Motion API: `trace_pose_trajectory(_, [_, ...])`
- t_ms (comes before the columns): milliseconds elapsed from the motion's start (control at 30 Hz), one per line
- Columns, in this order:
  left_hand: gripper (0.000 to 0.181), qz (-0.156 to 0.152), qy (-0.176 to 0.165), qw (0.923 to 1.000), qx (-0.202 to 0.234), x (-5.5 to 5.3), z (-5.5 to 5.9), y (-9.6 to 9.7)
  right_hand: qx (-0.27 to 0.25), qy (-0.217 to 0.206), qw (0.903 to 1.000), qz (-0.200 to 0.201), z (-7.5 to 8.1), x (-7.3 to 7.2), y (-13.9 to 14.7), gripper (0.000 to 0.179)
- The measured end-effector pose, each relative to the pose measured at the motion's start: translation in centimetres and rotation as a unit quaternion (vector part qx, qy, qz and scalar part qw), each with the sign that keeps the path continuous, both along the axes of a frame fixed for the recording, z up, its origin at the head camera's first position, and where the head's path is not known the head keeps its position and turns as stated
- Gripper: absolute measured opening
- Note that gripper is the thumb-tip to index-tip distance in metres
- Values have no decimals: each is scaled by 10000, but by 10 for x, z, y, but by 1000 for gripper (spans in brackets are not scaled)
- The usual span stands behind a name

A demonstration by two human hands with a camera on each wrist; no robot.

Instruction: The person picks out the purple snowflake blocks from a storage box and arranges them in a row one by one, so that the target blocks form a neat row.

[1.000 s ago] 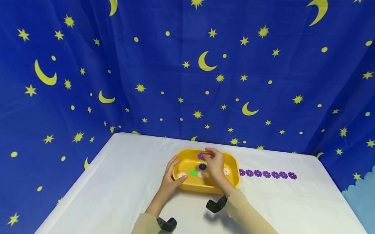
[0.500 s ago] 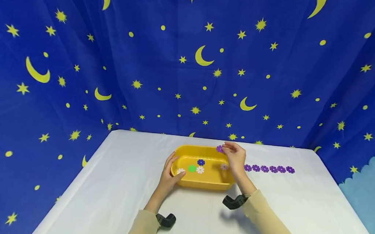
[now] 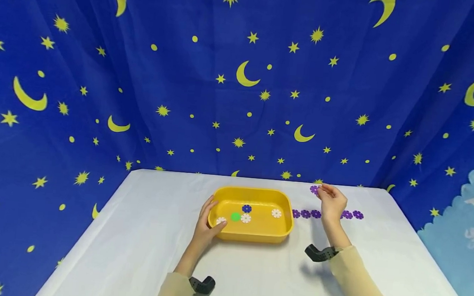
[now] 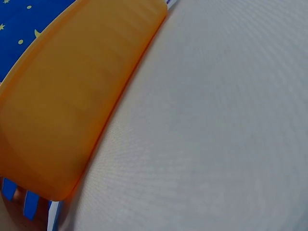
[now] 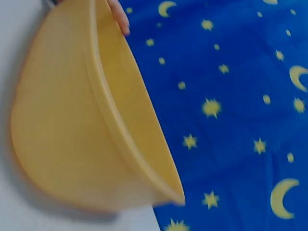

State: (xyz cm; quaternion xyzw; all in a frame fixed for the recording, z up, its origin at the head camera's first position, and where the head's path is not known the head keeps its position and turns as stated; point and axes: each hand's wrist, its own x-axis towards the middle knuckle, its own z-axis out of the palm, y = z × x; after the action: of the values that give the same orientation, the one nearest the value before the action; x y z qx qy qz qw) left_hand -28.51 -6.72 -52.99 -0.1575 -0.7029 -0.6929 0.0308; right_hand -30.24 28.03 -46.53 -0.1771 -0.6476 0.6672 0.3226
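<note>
A yellow plastic tub (image 3: 251, 237) stands on the white table. My left hand (image 3: 204, 229) grips its left end, thumb over the front rim and fingers along the outer side. Inside lie a dark blue disc (image 3: 246, 208), a green disc (image 3: 235, 216) and white flower-shaped discs (image 3: 276, 213). To the right of the tub, my right hand (image 3: 332, 207) pinches a purple flower-shaped disc (image 3: 314, 190) above the table. Under it runs a row of purple discs (image 3: 305, 214), partly hidden by the hand and wrist. The right wrist view shows the tub's outer wall (image 5: 57, 110), not the held disc.
A blue cloth with yellow stars and moons (image 3: 224, 96) hangs behind the table (image 3: 251, 279) and along its sides. At the far right is a light blue scalloped panel (image 3: 469, 222). Each wrist wears a black camera mount (image 3: 320, 253).
My right hand has lifted the purple disc from over the tub and carried it right, above the row. The left hand keeps its hold on the tub. The head view has shifted slightly.
</note>
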Motion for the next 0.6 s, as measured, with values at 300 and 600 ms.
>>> trace_pose_trajectory(300, [63, 150, 82, 9998, -66, -7, -19, 0, -14, -361, 9974, -616, -16, 2, 48, 29])
trace_pose_trajectory(600, [62, 99, 63, 9998, -128, 5, 9, 0, 205, -758, 9916, -1024, -26, 10, 92, 34])
